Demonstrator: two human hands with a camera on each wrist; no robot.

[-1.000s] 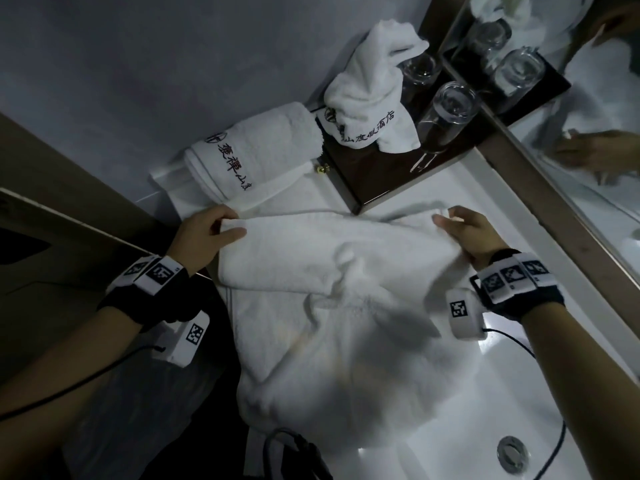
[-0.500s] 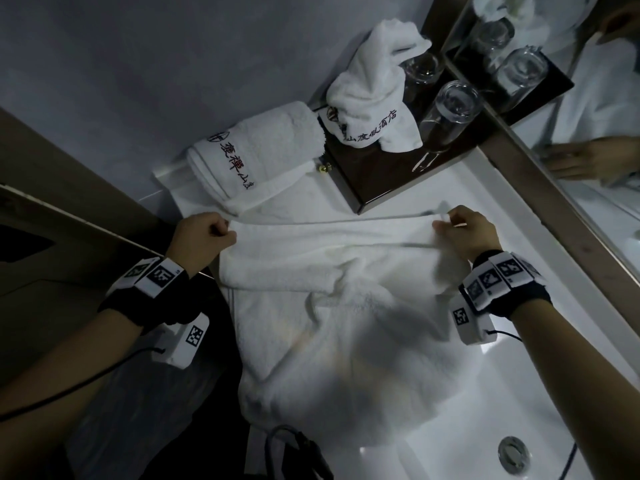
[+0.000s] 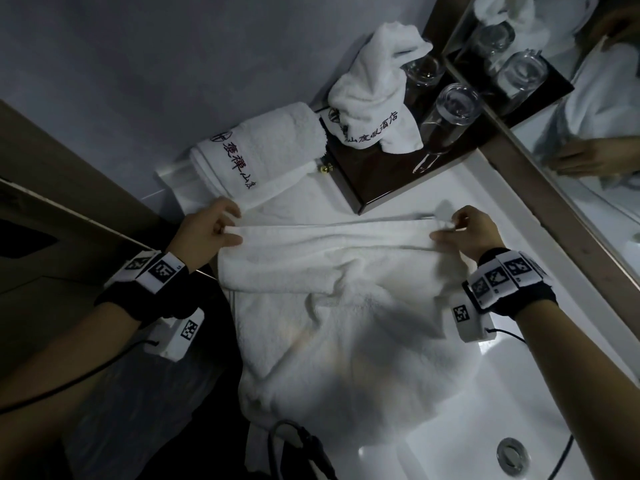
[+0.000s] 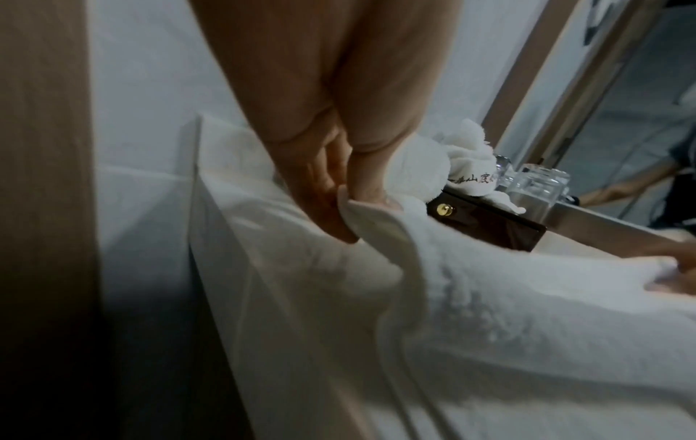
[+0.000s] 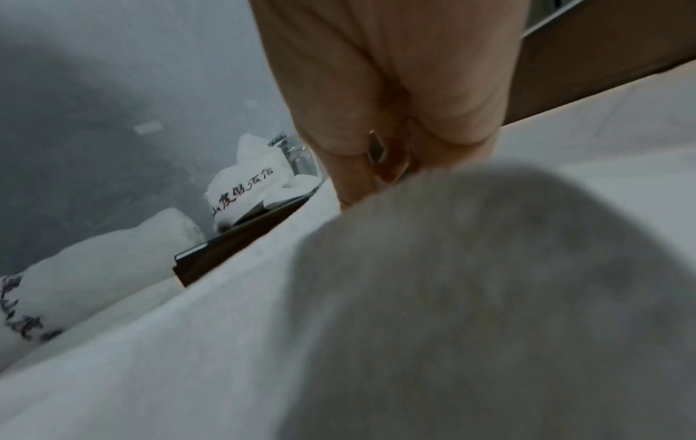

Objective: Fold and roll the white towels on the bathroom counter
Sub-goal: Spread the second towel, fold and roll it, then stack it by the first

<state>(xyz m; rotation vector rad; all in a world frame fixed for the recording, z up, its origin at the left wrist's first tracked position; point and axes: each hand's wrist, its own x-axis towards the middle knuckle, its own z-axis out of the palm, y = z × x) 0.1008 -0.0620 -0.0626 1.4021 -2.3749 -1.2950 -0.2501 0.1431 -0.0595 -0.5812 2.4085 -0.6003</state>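
I see the white counter (image 3: 433,188) running under both my hands, and the big white towel (image 3: 332,327) spread across it, its bulk lying below my wrists and sagging toward the basin with the drain (image 3: 512,455) well below my right forearm. The towel's far edge is folded over and stretched straight between my two hands. My left hand (image 3: 211,233) pinches the left corner of that fold; in the left wrist view my thumb and fingers (image 4: 361,178) close on the hem, and the cloth falls away below them. My right hand (image 3: 467,233) pinches the right corner with curled fingers, though the right wrist view is largely blocked by blurred cloth. Just beyond my left hand lies a folded towel (image 3: 263,154) with printed characters. Beyond the gap between my hands sits a dark wooden tray (image 3: 381,181) carrying a crumpled towel (image 3: 377,102) and upturned glasses (image 3: 450,112). A mirror (image 3: 588,140) runs beyond my right hand.
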